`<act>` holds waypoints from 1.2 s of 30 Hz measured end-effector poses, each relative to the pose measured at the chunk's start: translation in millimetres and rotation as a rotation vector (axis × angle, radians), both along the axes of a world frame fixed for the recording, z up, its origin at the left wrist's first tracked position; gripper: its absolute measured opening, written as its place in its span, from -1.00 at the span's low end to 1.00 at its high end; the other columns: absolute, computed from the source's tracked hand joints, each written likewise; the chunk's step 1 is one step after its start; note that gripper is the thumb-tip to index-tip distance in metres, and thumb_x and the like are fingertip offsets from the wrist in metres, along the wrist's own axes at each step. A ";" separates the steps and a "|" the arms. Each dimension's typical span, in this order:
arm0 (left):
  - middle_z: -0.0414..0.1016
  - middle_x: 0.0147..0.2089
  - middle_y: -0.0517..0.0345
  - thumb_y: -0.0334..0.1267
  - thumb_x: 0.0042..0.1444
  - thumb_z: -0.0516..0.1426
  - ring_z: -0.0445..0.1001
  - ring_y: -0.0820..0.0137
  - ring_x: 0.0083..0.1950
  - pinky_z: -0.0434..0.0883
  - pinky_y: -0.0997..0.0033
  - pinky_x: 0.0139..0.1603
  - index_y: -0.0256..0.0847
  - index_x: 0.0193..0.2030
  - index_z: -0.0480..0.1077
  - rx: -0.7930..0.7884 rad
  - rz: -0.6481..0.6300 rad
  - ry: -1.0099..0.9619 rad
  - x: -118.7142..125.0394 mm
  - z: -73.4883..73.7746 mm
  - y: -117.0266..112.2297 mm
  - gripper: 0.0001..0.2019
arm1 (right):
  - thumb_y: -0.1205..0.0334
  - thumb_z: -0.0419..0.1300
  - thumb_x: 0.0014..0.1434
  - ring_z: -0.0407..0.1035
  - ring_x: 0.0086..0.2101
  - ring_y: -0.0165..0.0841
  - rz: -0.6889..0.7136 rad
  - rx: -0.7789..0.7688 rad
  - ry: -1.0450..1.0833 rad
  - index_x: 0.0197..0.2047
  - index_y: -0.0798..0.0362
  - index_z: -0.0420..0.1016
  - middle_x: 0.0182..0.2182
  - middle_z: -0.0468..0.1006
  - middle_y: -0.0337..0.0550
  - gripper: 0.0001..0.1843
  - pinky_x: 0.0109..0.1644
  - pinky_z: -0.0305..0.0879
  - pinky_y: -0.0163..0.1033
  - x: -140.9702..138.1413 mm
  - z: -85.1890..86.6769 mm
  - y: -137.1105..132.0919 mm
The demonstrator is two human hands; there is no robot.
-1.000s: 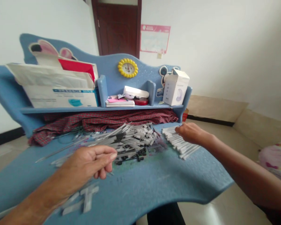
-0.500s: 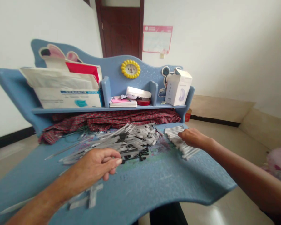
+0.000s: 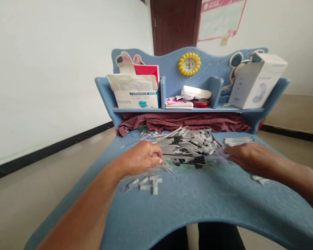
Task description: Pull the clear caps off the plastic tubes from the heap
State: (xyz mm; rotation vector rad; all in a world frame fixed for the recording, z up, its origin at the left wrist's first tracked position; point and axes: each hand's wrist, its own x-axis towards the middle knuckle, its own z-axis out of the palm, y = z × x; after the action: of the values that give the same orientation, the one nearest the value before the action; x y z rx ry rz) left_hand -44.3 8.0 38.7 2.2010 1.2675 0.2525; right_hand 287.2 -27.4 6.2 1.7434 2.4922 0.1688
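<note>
My left hand [image 3: 142, 158] is over the left side of the table, its thumb and fingers closed together; whatever they hold is hidden. Just beyond it lies a heap of pen parts [image 3: 182, 142], mostly clear and whitish tubes. Small black pieces [image 3: 198, 161] cluster at the heap's near edge. My right hand [image 3: 253, 159], blurred by motion, is between the heap and a row of white pen-like sticks [image 3: 238, 140], partly covering the row. Its fingers are too smeared to read. Short whitish caps [image 3: 155, 185] lie in front of my left hand.
The blue table [image 3: 198, 198] has a raised shelf bearing a mask box [image 3: 138, 99], a white carton [image 3: 255, 81], papers [image 3: 178, 105] and a red round tin [image 3: 200, 103]. Red checked cloth [image 3: 187, 121] is bunched beneath the shelf. A yellow flower-shaped clock [image 3: 189, 64] hangs behind.
The view has turned left, so everything sits further right. My right hand has moved from the row of white sticks toward the heap. My left hand stays closed near the heap's left side.
</note>
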 end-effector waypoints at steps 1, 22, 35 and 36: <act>0.33 -0.61 0.30 -0.20 -0.06 0.06 0.33 0.47 -0.56 0.15 0.55 -0.55 -0.23 -0.41 0.44 0.002 -0.008 0.023 -2.0 -0.7 0.7 -0.81 | 0.28 -0.02 0.22 0.44 -0.42 -0.32 0.080 -0.031 0.038 -0.25 0.07 0.44 -0.43 0.55 -0.07 -0.79 -0.37 0.15 -0.29 -18.3 3.9 -4.0; 0.46 -0.32 0.06 -0.34 0.02 0.11 0.45 0.27 -0.26 0.28 0.37 -0.31 -0.22 -0.37 0.44 0.444 -0.171 0.491 19.9 -25.2 -7.2 -0.92 | 0.28 0.08 0.09 0.40 -0.41 -0.39 0.201 -0.176 0.241 -0.34 0.05 0.52 -0.46 0.55 -0.16 -0.81 -0.34 0.12 -0.36 -89.4 -2.7 42.0; 0.41 -0.31 0.07 -0.32 0.08 0.05 0.44 0.29 -0.27 0.29 0.38 -0.32 -0.22 -0.38 0.41 0.520 -0.170 0.539 22.8 -29.5 -3.7 -0.87 | 0.25 0.02 0.14 0.49 -0.31 -0.12 0.194 -0.068 -0.022 -0.23 0.08 0.54 -0.35 0.60 0.07 -0.73 -0.31 0.32 -0.17 -105.7 -10.0 30.1; 0.41 -0.32 0.07 -0.32 0.08 0.05 0.44 0.30 -0.28 0.29 0.38 -0.32 -0.22 -0.38 0.41 0.529 -0.166 0.519 22.3 -28.6 -3.3 -0.87 | 0.26 0.01 0.14 0.49 -0.31 -0.11 0.192 -0.059 -0.027 -0.23 0.09 0.54 -0.36 0.59 0.09 -0.72 -0.31 0.33 -0.16 -106.4 -10.7 29.6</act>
State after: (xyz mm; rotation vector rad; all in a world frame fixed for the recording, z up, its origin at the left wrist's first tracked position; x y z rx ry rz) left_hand -21.9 4.7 10.1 2.9456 1.3806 -0.0722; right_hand 180.8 2.2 -4.5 1.4692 2.6141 0.1304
